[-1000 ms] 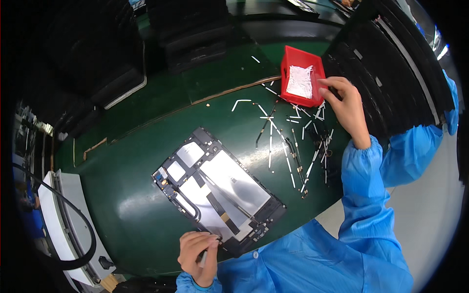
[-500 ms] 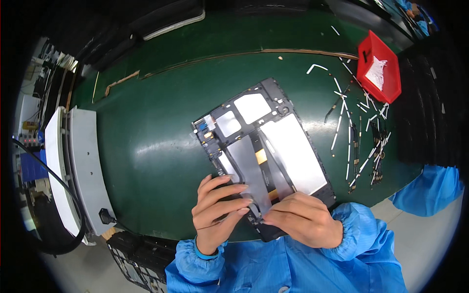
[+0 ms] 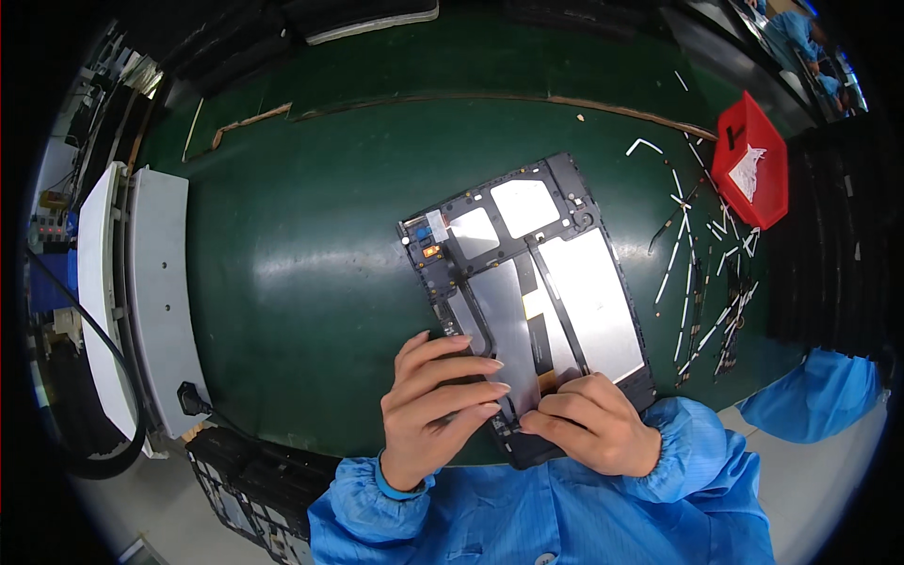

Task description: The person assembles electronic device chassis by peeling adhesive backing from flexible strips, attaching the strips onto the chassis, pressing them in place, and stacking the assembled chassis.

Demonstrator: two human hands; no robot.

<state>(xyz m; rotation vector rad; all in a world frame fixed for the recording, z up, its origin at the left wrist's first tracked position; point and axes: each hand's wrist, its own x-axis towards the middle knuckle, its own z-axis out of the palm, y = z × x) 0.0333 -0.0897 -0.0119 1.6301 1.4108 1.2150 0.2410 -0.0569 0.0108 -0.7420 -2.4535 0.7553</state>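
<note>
An opened tablet chassis (image 3: 527,282), a black frame with silvery metal panels, lies on the green mat (image 3: 311,254) just in front of me. My left hand (image 3: 438,410) rests with its fingers spread on the frame's near left corner, steadying it. My right hand (image 3: 589,424) has its fingers curled and pinched down on the frame's near edge, by a grey strip that runs down the middle. What the fingertips pinch is hidden. Both sleeves are blue.
A red bin (image 3: 750,171) with white scraps sits at the far right, with several thin white and dark strips (image 3: 702,282) scattered beside it. A white device with a black cable (image 3: 141,301) stands along the left edge. Dark trays (image 3: 245,480) sit below the table's near edge.
A second ago my right hand was at the red bin and my left held the frame's near corner. Now both hands are on the near edge, and the view sits closer over the frame.
</note>
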